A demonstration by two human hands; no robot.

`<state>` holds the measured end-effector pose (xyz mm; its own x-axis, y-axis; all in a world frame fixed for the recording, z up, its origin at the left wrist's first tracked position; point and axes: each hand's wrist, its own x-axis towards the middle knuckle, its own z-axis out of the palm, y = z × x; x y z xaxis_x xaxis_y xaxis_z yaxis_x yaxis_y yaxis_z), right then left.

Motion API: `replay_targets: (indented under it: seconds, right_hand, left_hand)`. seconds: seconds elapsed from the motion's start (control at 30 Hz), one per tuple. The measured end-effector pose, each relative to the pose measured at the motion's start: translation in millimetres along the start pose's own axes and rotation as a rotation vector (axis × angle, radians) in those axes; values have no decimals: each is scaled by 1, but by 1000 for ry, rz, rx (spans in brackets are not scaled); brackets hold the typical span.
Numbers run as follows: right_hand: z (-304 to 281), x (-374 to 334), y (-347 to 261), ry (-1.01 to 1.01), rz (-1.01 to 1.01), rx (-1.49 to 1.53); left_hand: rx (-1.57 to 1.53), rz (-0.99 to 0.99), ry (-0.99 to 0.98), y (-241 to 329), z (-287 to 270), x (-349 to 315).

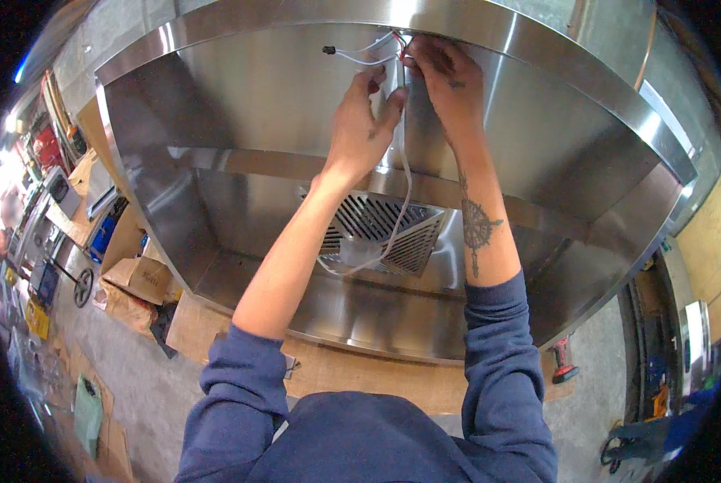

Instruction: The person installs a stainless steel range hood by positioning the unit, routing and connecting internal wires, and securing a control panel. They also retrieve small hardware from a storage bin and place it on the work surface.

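A large stainless steel hood (pixel 288 88) lies in front of me with its hollow side up. At its far edge my right hand (pixel 451 80) pinches a bundle of thin red, white and dark wires (pixel 401 48). A white lead ending in a small black connector (pixel 328 50) sticks out to the left. My left hand (pixel 362 125) is just nearer and to the left, fingers apart, its thumb beside the white cable (pixel 407 173). That cable runs down to a slotted metal grille (pixel 389 233) in the hood's lower wall. The right fingertips partly hide the wires.
Under the hood's near edge is a brown board (pixel 352 386). A red and black power tool (pixel 564 362) sits at the near right. Cardboard boxes (pixel 139 278) and cluttered tools stand to the left. Shelving with a long metal piece (pixel 696 338) is at the right.
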<state>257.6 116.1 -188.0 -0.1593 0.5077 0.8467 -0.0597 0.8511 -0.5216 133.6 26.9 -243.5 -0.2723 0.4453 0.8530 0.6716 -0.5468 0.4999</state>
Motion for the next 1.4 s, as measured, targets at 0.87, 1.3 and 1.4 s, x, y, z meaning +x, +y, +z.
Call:
replay_targets:
  seconds: [0.87,1.3,1.4]
  right_hand:
    - [15,19,10,258,-373,-337]
    - [10,34,3,167,-185,-184]
    - [15,-32,-15,190,-141,86]
  left_hand:
    - [-104,-228,-99,24,-4,18]
    - [-307,-265,-195,24,-10,14]
    - [-372,-299,-321,17,-27,2]
